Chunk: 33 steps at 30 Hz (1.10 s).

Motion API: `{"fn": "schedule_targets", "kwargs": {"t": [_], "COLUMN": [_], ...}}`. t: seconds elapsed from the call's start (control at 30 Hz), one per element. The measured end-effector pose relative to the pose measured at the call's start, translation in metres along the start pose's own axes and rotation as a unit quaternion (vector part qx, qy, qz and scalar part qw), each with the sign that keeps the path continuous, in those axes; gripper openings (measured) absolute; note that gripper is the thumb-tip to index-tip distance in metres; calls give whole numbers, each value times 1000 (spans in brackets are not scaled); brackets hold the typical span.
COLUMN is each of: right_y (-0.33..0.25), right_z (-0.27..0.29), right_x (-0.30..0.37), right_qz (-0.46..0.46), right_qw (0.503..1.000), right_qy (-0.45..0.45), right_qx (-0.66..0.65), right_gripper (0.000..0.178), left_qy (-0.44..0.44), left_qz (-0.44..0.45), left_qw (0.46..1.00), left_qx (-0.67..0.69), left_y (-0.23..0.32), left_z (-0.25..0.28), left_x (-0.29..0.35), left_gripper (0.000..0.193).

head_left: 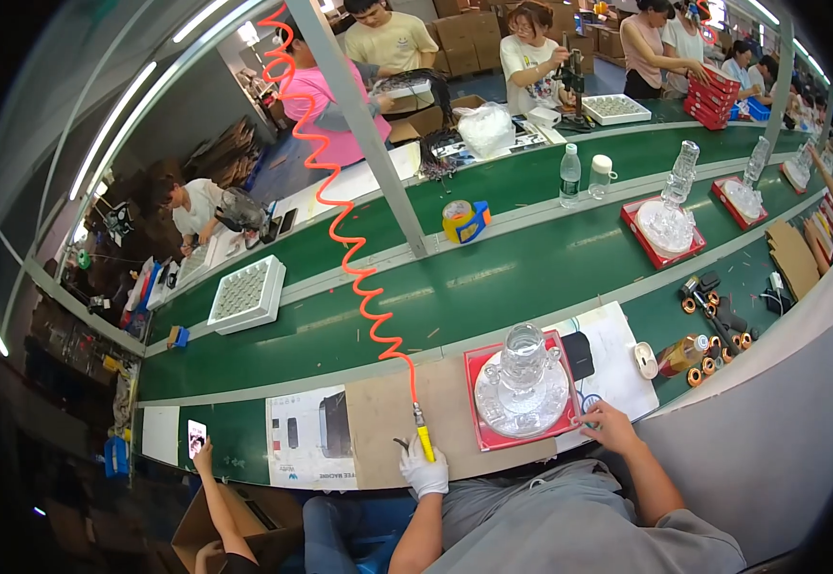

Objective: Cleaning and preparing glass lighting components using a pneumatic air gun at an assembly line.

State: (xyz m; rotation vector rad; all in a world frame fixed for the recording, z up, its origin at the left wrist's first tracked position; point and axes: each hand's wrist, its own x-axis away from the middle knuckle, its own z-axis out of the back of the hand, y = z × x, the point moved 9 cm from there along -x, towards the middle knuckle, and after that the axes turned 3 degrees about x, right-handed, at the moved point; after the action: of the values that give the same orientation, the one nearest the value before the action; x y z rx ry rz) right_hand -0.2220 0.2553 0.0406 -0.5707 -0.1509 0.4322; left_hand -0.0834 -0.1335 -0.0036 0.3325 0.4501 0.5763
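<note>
My left hand (424,474), in a white glove, is closed round a yellow air blow gun (425,443) at the near edge of the bench. A red coiled air hose (375,306) runs from the gun up to the top left. To its right sits a shallow red box (475,402) with a round white tray of clear wrapping and a clear glass-like vessel (524,356) standing upright on it. My bare right hand (612,428) has its fingers bent at the box's near right corner; how firmly they grip it is hard to see.
Beyond lies a green conveyor (340,335), with more red boxes (663,234) to the right. A tape dispenser (465,221) and a water bottle (569,176) stand on the far ledge. Metal-ended parts (713,316) lie right. A person's hand (203,450) holds a phone at left; co-workers sit opposite.
</note>
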Motion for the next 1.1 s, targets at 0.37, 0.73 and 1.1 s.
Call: {"fn": "schedule_targets", "kwargs": {"t": [0.37, 0.73, 1.1], "right_y": [-20, -4, 9], "right_z": [-8, -27, -36], "right_x": [12, -11, -26], "right_qz": [88, 20, -26], "right_qw": [993, 995, 994], "right_qy": [66, -63, -102], "right_qx": [36, 68, -27], "right_gripper": [10, 15, 9], "left_qy": [1, -9, 6], "left_qz": [-2, 10, -26], "left_qw": [1000, 999, 999], "left_qx": [-3, -31, -25], "left_y": [-4, -2, 4], "left_z": [4, 0, -6], "left_x": [10, 4, 2], "left_gripper": [46, 52, 48]}}
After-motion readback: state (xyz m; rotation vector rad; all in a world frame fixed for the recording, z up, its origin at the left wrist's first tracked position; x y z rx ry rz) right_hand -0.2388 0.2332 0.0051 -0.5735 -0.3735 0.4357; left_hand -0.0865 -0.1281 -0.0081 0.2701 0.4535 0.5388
